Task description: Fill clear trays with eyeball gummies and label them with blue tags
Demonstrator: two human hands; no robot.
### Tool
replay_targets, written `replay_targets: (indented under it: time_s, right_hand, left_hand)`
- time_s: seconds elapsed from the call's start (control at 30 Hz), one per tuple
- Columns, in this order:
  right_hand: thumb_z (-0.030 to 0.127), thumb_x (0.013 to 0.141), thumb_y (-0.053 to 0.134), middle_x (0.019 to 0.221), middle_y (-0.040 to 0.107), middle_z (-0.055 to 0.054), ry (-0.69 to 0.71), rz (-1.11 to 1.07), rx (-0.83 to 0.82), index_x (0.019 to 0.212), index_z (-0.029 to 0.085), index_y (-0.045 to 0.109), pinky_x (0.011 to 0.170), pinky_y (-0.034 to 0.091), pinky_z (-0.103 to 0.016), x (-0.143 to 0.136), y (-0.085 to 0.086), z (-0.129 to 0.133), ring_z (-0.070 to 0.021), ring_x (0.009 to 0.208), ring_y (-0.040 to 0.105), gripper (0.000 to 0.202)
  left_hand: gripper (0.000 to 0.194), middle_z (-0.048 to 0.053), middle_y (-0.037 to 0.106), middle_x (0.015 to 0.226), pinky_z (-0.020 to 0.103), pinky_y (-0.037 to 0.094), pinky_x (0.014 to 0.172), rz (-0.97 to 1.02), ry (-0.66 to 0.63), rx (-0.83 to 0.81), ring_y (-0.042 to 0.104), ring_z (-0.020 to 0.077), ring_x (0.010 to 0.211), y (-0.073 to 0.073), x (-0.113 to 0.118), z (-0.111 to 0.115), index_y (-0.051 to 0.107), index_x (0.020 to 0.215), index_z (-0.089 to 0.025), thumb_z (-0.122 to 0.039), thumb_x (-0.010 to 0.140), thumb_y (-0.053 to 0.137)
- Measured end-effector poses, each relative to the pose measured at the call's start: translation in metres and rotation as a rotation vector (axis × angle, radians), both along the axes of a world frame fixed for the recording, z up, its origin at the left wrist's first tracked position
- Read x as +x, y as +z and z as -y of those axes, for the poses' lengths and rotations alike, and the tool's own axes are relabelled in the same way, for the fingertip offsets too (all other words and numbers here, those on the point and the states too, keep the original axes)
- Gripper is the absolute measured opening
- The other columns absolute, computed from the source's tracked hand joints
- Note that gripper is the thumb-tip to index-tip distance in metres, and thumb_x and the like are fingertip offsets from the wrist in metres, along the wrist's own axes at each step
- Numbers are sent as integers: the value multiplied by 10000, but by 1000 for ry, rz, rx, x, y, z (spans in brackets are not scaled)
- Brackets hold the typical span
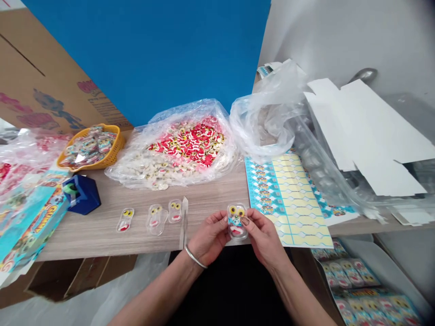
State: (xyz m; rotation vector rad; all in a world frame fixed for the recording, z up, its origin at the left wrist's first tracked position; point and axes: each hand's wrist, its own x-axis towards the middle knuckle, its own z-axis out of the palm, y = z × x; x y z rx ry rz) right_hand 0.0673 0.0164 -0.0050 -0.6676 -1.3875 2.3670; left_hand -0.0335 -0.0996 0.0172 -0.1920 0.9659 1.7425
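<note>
Between my hands, at the table's front edge, is a small clear plastic blister pack (237,231) with yellow eye pieces, a red-and-white mouth piece and a blue printed label across its middle. My left hand (211,235) grips its left side between thumb and fingers. On its right side my right hand (263,235) is closed, the thumb pressing on the label. To the left lie metal tweezers (184,222) and several similar clear packs (175,211) with eyes and mouths inside. Right of my hands is a sheet of blue and yellow stickers (288,199), partly peeled.
A plastic bag of red, white and yellow pieces (193,145) lies at the back. An orange basket (117,151) of filled packs and a blue tape dispenser (83,194) stand left. White cardboard (367,131) leans over a clear plastic bin at right; packed trays (360,274) sit below.
</note>
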Motion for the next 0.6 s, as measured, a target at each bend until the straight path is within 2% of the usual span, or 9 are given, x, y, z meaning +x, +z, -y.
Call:
replay_targets:
  time_s: [0.1,0.27,0.4,0.47,0.53,0.6]
  right_hand:
    - [378,815,736,838,690,-11,-2,1,-16,911,218,655,712,476,-258,-2,-1,4,-149,753,602,203]
    - [445,801,726,840,694,-27,-36,96,178,901,214,640,699,501,-280,-5,11,5,-181,759,618,267]
    - [498,802,697,837,700,-61,-81,181,362,889,210,636,685,524,-310,-15,9,12,-214,748,634,307]
    - [531,799,681,808,704,-67,-27,182,407,873,214,650,683,541,-323,-28,3,19,-230,749,647,327]
    - [572,774,682,830,724,-82,89,164,416,888,212,681,716,562,-347,-44,-5,24,-253,780,670,378]
    - [621,721,702,916,745,-103,160,167,394,936,210,711,771,576,-370,-58,-12,26,-282,855,694,463]
  left_hand:
    - [346,50,702,872,246,480,724,59,-58,65,630,114,727,-1,1,-3,711,951,-141,-234,654,862]
    - [297,45,703,868,274,473,757,18,3,48,627,122,730,-6,-4,-1,715,895,-161,-270,660,859]
    - [324,77,699,830,283,452,735,-184,65,22,606,157,753,-9,0,7,739,830,-144,-445,720,785]
    - [305,64,697,806,270,436,710,-353,86,-31,589,155,740,-14,-2,13,747,831,-159,-435,709,789]
    - [254,41,692,756,257,429,667,-510,117,-115,573,143,684,-18,-17,22,746,809,-171,-385,684,803]
    - [233,30,677,682,252,429,599,-670,191,-249,560,136,602,-17,-52,39,725,745,-169,-384,680,789]
